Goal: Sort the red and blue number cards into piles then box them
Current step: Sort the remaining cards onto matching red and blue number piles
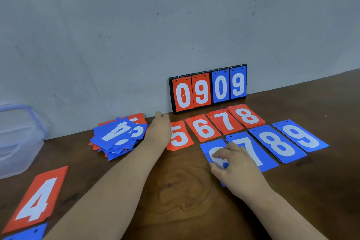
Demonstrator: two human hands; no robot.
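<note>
pinching blue card (205, 148), long axis twd wall

Two bare forearms (120, 177), bare hands (236, 165)

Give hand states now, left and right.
Left hand: cannot be told; fingers hidden, beside the mixed pile.
Right hand: pinching the blue card left of blue 7.

I work at a dark wooden table (185, 191) pushed against a bare, scuffed grey wall (136, 25): a plain indoor room, home or workroom I cannot tell. A flip scoreboard (208, 89) leans on the wall at the far edge, a clear plastic box (17, 138) at left.
</note>
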